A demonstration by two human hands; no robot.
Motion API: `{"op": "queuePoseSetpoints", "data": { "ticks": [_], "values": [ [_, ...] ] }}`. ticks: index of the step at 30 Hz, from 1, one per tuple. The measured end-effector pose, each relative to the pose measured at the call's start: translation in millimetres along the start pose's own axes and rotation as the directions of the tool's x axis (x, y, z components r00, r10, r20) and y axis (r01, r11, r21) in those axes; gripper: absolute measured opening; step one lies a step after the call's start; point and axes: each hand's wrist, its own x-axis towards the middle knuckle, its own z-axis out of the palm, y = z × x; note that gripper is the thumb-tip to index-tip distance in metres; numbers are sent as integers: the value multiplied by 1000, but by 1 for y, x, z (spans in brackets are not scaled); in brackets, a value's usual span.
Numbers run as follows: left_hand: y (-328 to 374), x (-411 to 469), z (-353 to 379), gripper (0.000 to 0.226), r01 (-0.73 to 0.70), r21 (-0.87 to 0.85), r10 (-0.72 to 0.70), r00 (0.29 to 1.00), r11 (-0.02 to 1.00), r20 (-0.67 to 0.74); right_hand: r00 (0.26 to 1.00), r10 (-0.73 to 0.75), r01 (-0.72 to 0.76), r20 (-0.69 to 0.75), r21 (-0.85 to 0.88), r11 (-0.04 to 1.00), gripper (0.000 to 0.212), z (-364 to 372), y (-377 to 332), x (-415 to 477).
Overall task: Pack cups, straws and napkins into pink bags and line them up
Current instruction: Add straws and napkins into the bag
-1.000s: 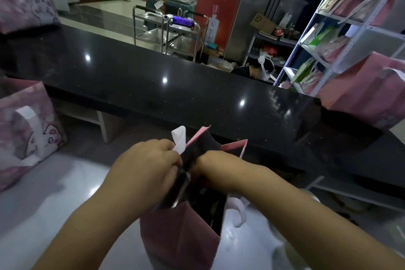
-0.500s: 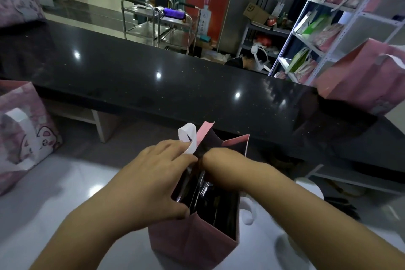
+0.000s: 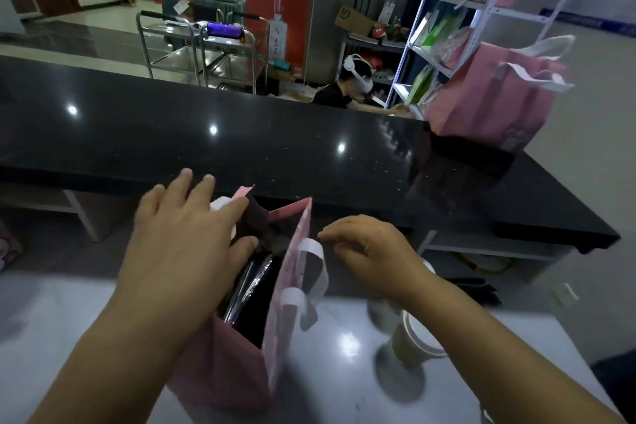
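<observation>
1. Head camera view. On the pale worktop (image 3: 69, 337), just in front of the black counter (image 3: 275, 148), a pink bag (image 3: 223, 365) stands upright with its mouth open toward the ceiling. Its long axis is vertical, and the slot of its mouth runs away from the person toward the counter.
2. The left hand (image 3: 182, 248) lies flat over the bag's left rim, fingers spread wide, thumb dipping into the opening. It grips nothing that can be made out.
3. The right hand (image 3: 371, 251) hovers just right of the bag, fingers loosely curled and narrow, near the white handle (image 3: 309, 268) that hangs down the bag's right side. Whether the fingertips touch the handle cannot be told.
4. Inside the bag, dark glossy contents (image 3: 251, 286) stand on end. What they are cannot be told.
5. Right of the bag, partly under the right forearm, a paper cup (image 3: 413, 341) with a pale lid lies tilted on the worktop, outside the bag.
6. Farther from the bag, on the counter's right end, a second pink bag (image 3: 492, 103) stands upright with white handles raised.
7. Progress, as a judgement: this bag looks partly filled, and at least one bag already stands on the counter. The cup outside suggests packing remains, and the near bag is not yet lined up with the other.
</observation>
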Motion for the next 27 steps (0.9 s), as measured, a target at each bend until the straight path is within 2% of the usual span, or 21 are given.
{"op": "queuePoseSetpoints", "data": {
  "ticks": [2, 6, 9, 12, 16, 19, 22, 27],
  "values": [
    [22, 3, 0, 55, -39, -8, 38, 999, 999, -25, 998, 56, -56, -1, 12, 998, 26, -9, 17, -20],
    [86, 10, 14, 58, -239, -70, 242, 969, 968, 41, 985, 173, -172, -23, 58, 983, 26, -23, 50, -63],
    [137, 9, 30, 54, -351, -119, 361, 930, 929, 74, 967, 251, -249, -31, 66, 966, 26, -35, 75, -96],
    [183, 6, 44, 44, -431, -202, 452, 889, 880, 73, 942, 335, -335, -31, 3, 942, 23, -49, 108, -132],
    [236, -7, 61, 33, -529, -204, 556, 823, 824, 114, 840, 539, -542, -62, -45, 839, 27, -63, 159, -202],
    [270, -23, 77, 27, -553, -283, 598, 795, 783, 101, 738, 674, -670, 14, -95, 736, 27, -57, 190, -255],
    [302, -39, 103, 33, -566, -380, 646, 754, 732, 122, 720, 691, -675, 69, -166, 719, 26, -41, 209, -287],
    [335, -60, 139, 33, -652, -377, 752, 599, 658, 277, 763, 628, -578, 154, -274, 769, 35, -12, 223, -307]
  ]
}}
